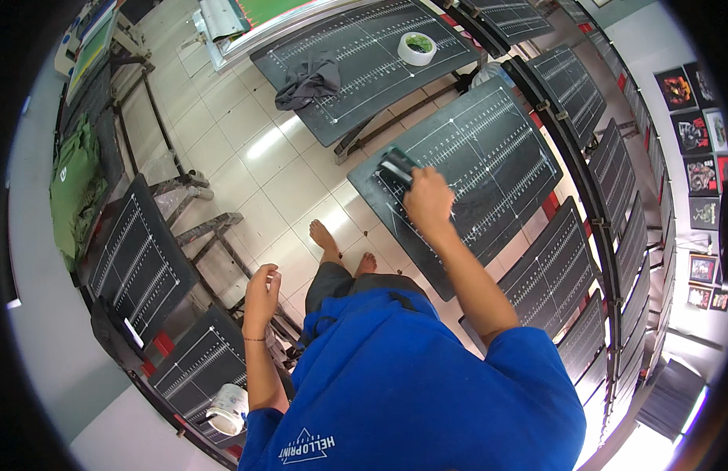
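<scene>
My right hand (429, 200) is closed around what looks like a small dark squeegee (396, 166) with a pale streak across it. The tool is at the left end of a black printing board (478, 149) marked with white ruler lines, and seems to touch its surface. The fingers hide the tool's handle. Off to the left, my left hand (262, 297) hangs over the tiled floor with loosely bent fingers and nothing visible in it.
Beyond lies another marked board (364, 55) with a tape roll (417, 49) and a crumpled dark cloth (307, 82). More boards (543, 275) line a dark rail (591, 188) on the right. At left are a green garment (77, 188) and a white tub (229, 410).
</scene>
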`<state>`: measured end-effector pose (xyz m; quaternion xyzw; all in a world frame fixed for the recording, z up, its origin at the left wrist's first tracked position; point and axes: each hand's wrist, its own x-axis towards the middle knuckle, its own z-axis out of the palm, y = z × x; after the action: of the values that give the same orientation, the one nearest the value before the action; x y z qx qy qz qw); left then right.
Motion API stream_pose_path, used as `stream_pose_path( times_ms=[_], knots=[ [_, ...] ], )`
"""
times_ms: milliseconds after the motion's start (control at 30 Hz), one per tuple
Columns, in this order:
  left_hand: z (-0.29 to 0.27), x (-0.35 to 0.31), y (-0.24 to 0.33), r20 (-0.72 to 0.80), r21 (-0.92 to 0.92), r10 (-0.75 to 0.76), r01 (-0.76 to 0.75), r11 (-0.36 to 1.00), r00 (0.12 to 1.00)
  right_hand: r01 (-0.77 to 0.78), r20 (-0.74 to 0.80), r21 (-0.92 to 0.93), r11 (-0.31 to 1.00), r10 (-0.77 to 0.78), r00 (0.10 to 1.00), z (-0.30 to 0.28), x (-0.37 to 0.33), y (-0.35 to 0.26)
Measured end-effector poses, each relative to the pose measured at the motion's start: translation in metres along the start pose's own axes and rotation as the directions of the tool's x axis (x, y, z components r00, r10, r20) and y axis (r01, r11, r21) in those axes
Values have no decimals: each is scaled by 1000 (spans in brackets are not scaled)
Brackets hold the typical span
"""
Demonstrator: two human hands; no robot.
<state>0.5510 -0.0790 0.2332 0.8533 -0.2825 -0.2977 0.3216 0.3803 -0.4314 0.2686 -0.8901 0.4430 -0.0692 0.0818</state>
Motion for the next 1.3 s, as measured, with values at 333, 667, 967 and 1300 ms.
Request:
stream_pose_path(
  times_ms=[333,667,967,1300],
  knots=[
    [48,-11,-27,162,-107,7,10,994,987,440,1,103,892,-443,897,-11,-58,27],
    [69,-56,-68,83,-182,-144,157,971,986,473,119,58,879,-476,871,-44,-128,119],
    [75,-21,-46,148,-171,-48,74,982,988,508,-25,71,859,-507,861,0,-21,27],
    [121,-83,-161,105,-527,-447,430,733,889,458,119,55,887,-461,879,-34,-105,79]
  ],
)
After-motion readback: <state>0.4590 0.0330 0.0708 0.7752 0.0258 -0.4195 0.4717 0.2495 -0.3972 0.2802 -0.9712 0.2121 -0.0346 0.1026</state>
